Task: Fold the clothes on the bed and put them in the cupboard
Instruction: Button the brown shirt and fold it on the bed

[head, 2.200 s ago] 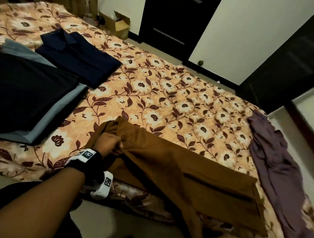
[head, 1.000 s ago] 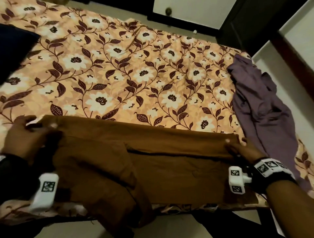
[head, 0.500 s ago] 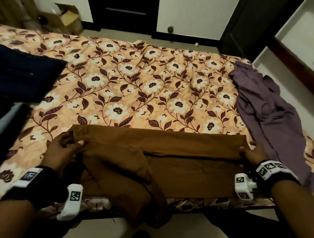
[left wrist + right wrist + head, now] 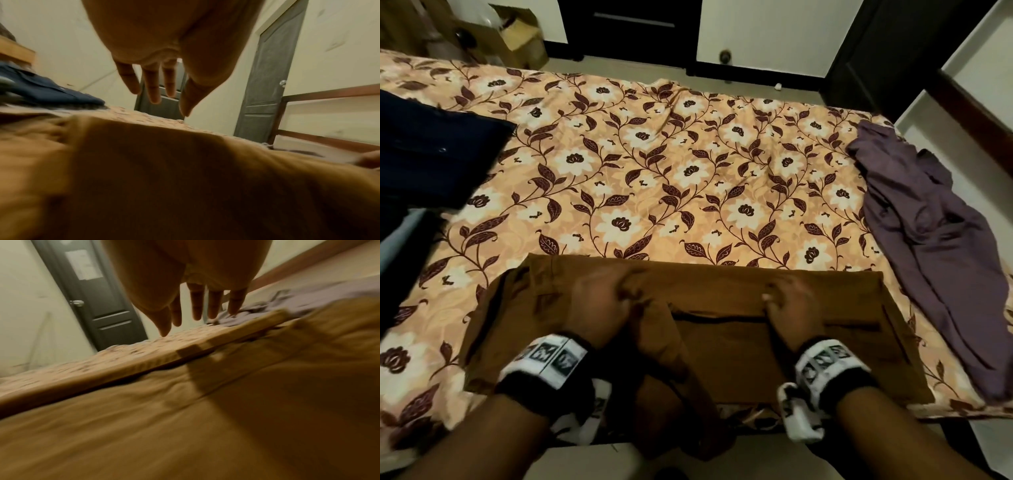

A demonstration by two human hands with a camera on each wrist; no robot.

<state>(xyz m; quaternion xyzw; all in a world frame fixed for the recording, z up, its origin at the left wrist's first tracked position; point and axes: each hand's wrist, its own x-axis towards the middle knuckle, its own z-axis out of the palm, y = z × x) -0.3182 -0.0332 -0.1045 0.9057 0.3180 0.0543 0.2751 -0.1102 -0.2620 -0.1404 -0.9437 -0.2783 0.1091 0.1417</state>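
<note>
We see the brown trousers lying across the near edge of the bed, which is covered with an orange sheet printed with white flowers and dark leaves. The trousers are spread sideways, with one part hanging down over the near edge of the bed between our two arms. Our left hand is over the left half of the trousers and our right hand is over the right half, both near the far edge of the cloth. In the head view both hands are blurred, so we cannot say surely if they touch the fabric. In the left wrist view the fingers of the left hand are straight and spread, pointing down above the brown cloth, and they hold nothing. In the right wrist view the fingers of the right hand are straight and a little apart in the same way, above the trousers, and they also hold nothing. A purple garment lies crumpled along the right side of the bed, just beside the right end of the trousers. At the left side of the bed lies a folded navy shirt. Beyond the bed stands a dark door, and a cardboard box is on the floor at the far left.
</note>
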